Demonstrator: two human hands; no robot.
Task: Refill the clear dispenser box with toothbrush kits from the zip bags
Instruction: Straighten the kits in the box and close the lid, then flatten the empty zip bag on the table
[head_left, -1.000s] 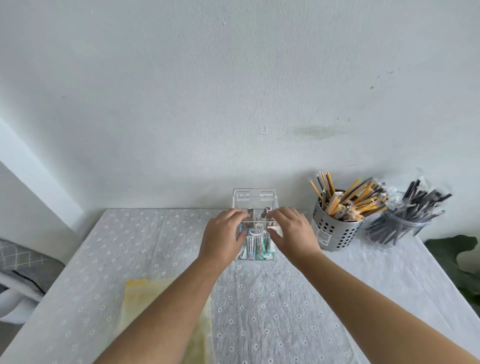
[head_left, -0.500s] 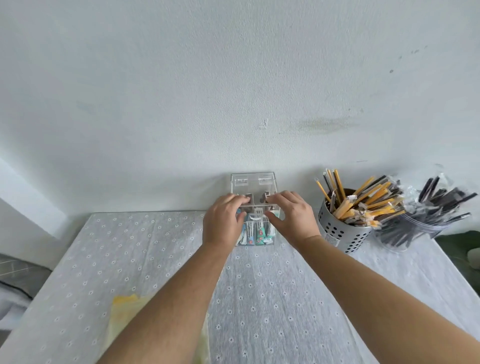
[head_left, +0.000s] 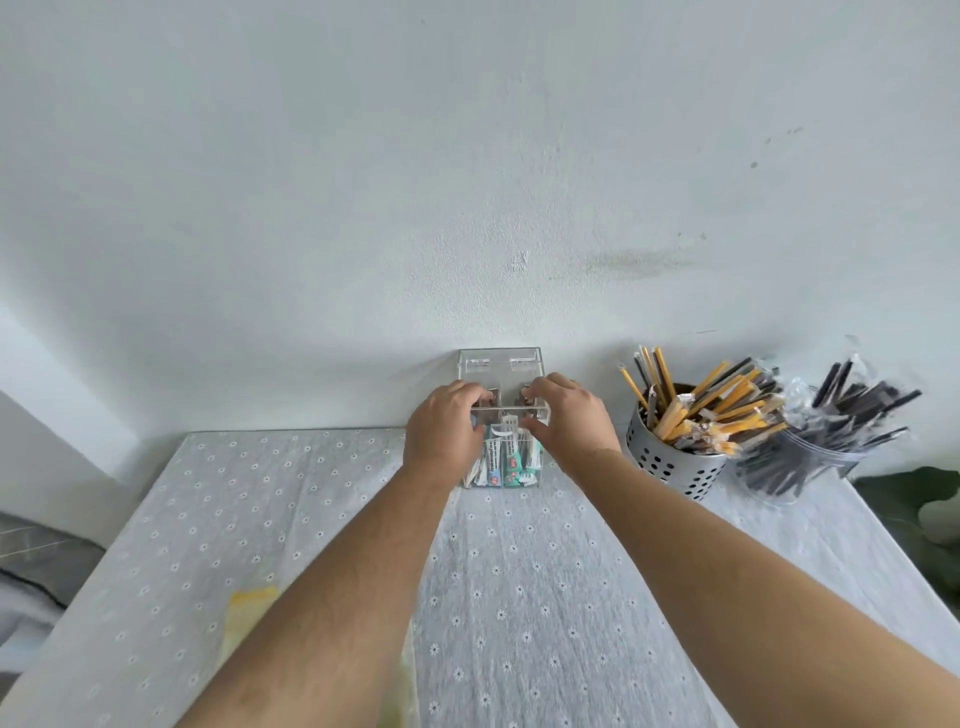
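— Where's room on the tabletop (head_left: 519, 571)?
— Down the middle, and the left side up to the far edge.
— What blocks?
— Box (head_left: 501, 364) at the far edge, by the wall (head_left: 467, 208), left hand (head_left: 447, 431) and right hand (head_left: 571, 426) gripping it. Cup (head_left: 670, 467) and bag (head_left: 810, 457) fill the far right corner; yellow bag (head_left: 249, 608) at the near edge.

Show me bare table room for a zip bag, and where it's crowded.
Free: the tablecloth left of the clear dispenser box, beyond the yellow bag; the strip between both forearms. Crowded: the back right corner, with the perforated holder and the bag of dark sticks.
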